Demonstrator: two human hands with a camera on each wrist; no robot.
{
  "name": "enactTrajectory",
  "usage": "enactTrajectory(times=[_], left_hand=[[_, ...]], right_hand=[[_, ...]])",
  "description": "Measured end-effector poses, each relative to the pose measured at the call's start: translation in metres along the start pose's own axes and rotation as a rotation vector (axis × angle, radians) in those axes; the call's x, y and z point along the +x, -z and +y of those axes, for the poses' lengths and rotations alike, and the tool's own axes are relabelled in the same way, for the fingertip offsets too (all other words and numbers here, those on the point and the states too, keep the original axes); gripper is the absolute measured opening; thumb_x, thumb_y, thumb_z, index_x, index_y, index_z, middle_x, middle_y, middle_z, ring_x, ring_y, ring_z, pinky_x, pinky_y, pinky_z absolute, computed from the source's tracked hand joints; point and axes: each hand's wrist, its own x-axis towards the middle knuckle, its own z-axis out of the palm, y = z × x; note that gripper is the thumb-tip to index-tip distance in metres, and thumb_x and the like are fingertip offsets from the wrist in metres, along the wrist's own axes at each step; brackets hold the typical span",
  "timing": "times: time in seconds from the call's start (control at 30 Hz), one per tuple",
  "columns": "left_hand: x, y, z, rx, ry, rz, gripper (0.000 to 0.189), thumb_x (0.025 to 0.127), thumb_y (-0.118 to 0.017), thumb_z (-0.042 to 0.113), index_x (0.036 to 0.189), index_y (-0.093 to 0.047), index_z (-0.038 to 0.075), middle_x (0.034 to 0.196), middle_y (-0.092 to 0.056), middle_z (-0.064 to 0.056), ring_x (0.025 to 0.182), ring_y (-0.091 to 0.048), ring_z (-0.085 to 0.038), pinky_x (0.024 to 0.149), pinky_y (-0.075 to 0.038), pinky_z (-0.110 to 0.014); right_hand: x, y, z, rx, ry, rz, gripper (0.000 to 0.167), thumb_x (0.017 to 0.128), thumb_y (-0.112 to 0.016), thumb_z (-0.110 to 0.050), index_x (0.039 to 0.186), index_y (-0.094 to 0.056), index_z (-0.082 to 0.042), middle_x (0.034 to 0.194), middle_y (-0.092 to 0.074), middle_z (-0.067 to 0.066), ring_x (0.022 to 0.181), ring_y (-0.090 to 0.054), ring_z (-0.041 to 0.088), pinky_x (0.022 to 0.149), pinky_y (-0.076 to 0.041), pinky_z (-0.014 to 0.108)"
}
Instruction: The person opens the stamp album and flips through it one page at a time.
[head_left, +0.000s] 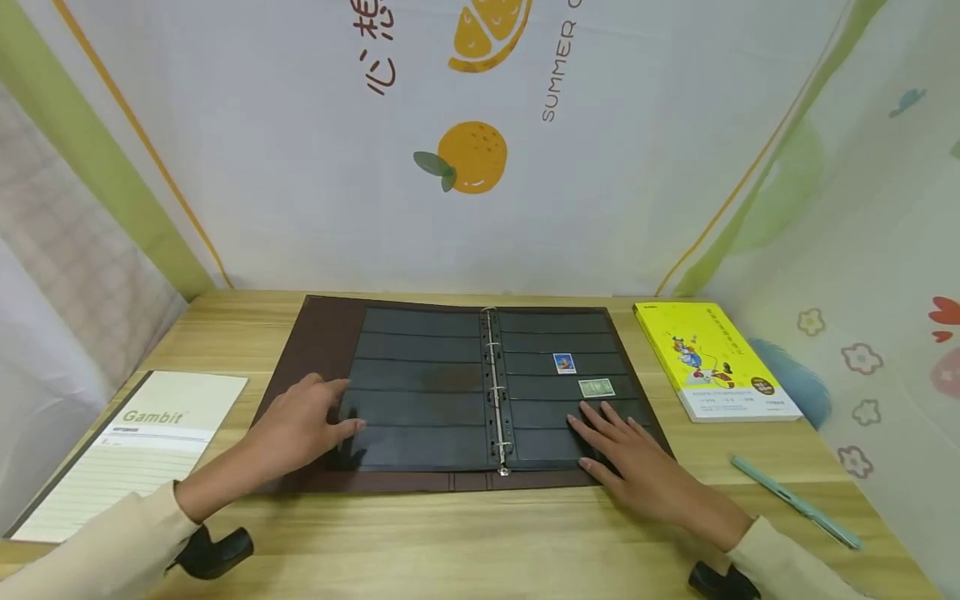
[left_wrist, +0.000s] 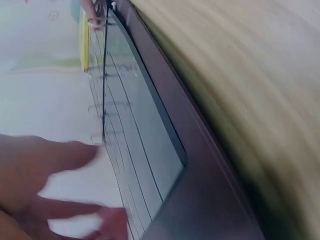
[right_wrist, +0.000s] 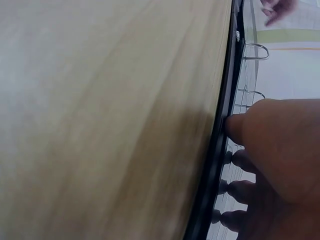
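A ring-bound stamp album with a dark brown cover lies spread flat, showing black pages with strip pockets. On its right page are a small blue stamp and a green stamp. My left hand hovers over the outer edge of the left page, thumb and fingers apart with nothing between them. The fingertips of my right hand rest on the lower right page, just below the green stamp. In the right wrist view its fingers touch down inside the cover's edge.
At the left lies a lined Gambit notepad. A yellow book sits at the back right, with a light green pen in front of it. White printed cloth hangs behind the wooden table.
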Motion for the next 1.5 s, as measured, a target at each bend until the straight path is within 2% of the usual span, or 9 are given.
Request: enactTrajectory(times=[0.13, 0.2, 0.3, 0.47, 0.67, 0.83, 1.07, 1.4, 1.5], left_hand=[[0.008, -0.012, 0.005, 0.096, -0.346, 0.035, 0.063, 0.097, -0.068, 0.038, 0.15, -0.05, 0.011, 0.145, -0.051, -0.017, 0.128, -0.054, -0.034, 0.092, -0.054, -0.049], [0.014, -0.02, 0.003, 0.192, -0.531, -0.017, 0.062, 0.101, -0.059, 0.045, 0.156, -0.041, 0.021, 0.163, -0.034, -0.013, 0.151, -0.032, -0.036, 0.112, -0.04, -0.059], [0.02, -0.029, -0.004, 0.294, -0.683, -0.154, 0.056, 0.108, -0.042, 0.047, 0.16, -0.031, 0.03, 0.171, -0.016, -0.007, 0.159, -0.012, -0.035, 0.122, -0.02, -0.063], [0.018, -0.04, -0.012, 0.293, -0.649, -0.356, 0.055, 0.111, -0.027, 0.048, 0.162, -0.02, 0.033, 0.172, -0.007, -0.005, 0.159, -0.007, -0.033, 0.124, -0.01, -0.063], [0.015, -0.043, -0.014, 0.265, -0.59, -0.439, 0.057, 0.11, -0.024, 0.051, 0.163, -0.015, 0.032, 0.173, -0.002, -0.001, 0.16, -0.004, -0.03, 0.126, -0.007, -0.062], [0.018, -0.045, -0.014, 0.266, -0.568, -0.483, 0.059, 0.109, -0.022, 0.054, 0.163, -0.01, 0.034, 0.173, 0.004, 0.002, 0.16, 0.002, -0.027, 0.127, -0.002, -0.06], [0.019, -0.046, -0.015, 0.262, -0.543, -0.515, 0.06, 0.108, -0.022, 0.056, 0.163, -0.007, 0.037, 0.172, 0.007, 0.004, 0.16, 0.006, -0.025, 0.126, 0.002, -0.06], [0.015, -0.043, -0.007, 0.265, -0.546, -0.511, 0.059, 0.108, -0.026, 0.056, 0.162, -0.01, 0.039, 0.172, 0.002, 0.004, 0.16, 0.0, -0.025, 0.127, -0.008, -0.061], [0.014, -0.042, -0.009, 0.269, -0.552, -0.482, 0.059, 0.107, -0.026, 0.057, 0.162, -0.013, 0.038, 0.172, -0.002, 0.004, 0.16, -0.004, -0.025, 0.126, -0.011, -0.061]], right_hand=[[-0.001, 0.0, 0.0, -0.019, -0.001, -0.002, 0.057, 0.104, -0.057, -0.036, 0.157, -0.041, -0.022, 0.166, -0.031, 0.008, 0.154, -0.023, 0.043, 0.118, -0.024, 0.069], [-0.002, 0.001, 0.0, -0.023, 0.001, 0.002, 0.057, 0.104, -0.057, -0.036, 0.157, -0.041, -0.021, 0.166, -0.032, 0.008, 0.153, -0.024, 0.043, 0.118, -0.024, 0.068], [-0.002, 0.001, 0.0, -0.029, 0.016, 0.01, 0.057, 0.104, -0.057, -0.035, 0.156, -0.041, -0.02, 0.165, -0.033, 0.01, 0.153, -0.026, 0.044, 0.117, -0.026, 0.069], [-0.002, 0.003, 0.001, -0.043, 0.041, -0.005, 0.057, 0.104, -0.056, -0.036, 0.157, -0.041, -0.019, 0.164, -0.034, 0.012, 0.151, -0.027, 0.046, 0.115, -0.028, 0.07], [0.015, 0.021, 0.003, -0.016, 0.057, -0.064, 0.052, 0.103, -0.058, -0.033, 0.151, -0.05, -0.013, 0.155, -0.048, 0.014, 0.144, -0.043, 0.042, 0.113, -0.038, 0.063], [0.057, 0.059, 0.032, 0.115, 0.042, -0.076, 0.042, 0.105, -0.055, -0.024, 0.138, -0.06, 0.002, 0.131, -0.068, 0.02, 0.119, -0.066, 0.036, 0.098, -0.055, 0.053], [0.135, 0.097, 0.099, 0.405, -0.163, -0.17, 0.046, 0.108, -0.035, -0.007, 0.151, -0.038, 0.01, 0.146, -0.051, 0.031, 0.133, -0.052, 0.048, 0.112, -0.041, 0.061], [0.179, 0.081, 0.118, 0.114, -0.21, -0.108, 0.054, 0.098, -0.038, 0.004, 0.15, -0.03, 0.017, 0.14, -0.052, 0.037, 0.13, -0.052, 0.052, 0.089, -0.053, 0.046], [0.184, 0.078, 0.116, 0.077, -0.203, -0.098, 0.053, 0.098, -0.038, 0.004, 0.149, -0.033, 0.017, 0.139, -0.054, 0.036, 0.13, -0.052, 0.052, 0.095, -0.054, 0.049]])
